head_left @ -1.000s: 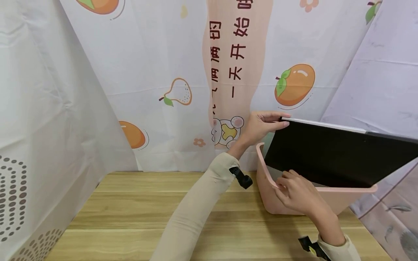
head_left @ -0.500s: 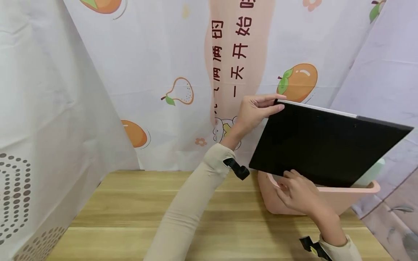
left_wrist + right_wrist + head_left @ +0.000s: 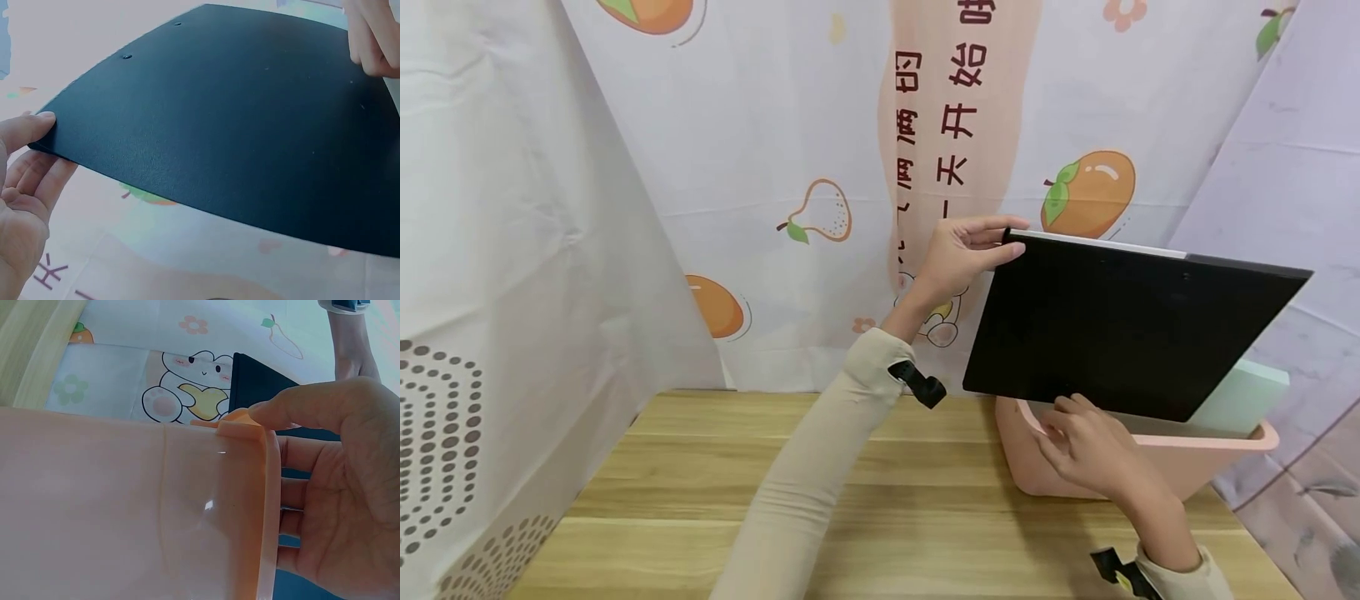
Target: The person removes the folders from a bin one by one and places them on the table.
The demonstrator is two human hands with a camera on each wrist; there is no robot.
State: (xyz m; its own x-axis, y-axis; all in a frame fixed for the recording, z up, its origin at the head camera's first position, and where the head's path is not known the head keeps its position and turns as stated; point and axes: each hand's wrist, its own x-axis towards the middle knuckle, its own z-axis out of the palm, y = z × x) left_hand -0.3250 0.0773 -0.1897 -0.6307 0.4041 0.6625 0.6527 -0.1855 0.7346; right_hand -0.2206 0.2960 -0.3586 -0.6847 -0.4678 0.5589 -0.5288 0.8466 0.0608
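Observation:
My left hand [image 3: 958, 258] pinches the upper left corner of a flat black folder [image 3: 1127, 333]. The folder is tilted above a pink plastic bin [image 3: 1195, 462]; it has a pale strip along its top edge, and two small rivets show near one edge in the left wrist view. My right hand [image 3: 1093, 446] grips the bin's near left rim, thumb outside and fingers inside, as the right wrist view shows. Behind the folder, a pale green box-shaped thing [image 3: 1243, 396] stands in the bin. The folder hides much of the bin's inside.
The bin stands on a wooden table [image 3: 700, 492] at the right, near a printed curtain [image 3: 760, 125] that hangs behind. Another curtain [image 3: 497, 250] hangs on the left, and a pale cloth [image 3: 1292, 208] covers the right side.
My left hand has drawn the folder up out of the bin and to the left, baring the pale green thing. The right hand has stayed on the rim.

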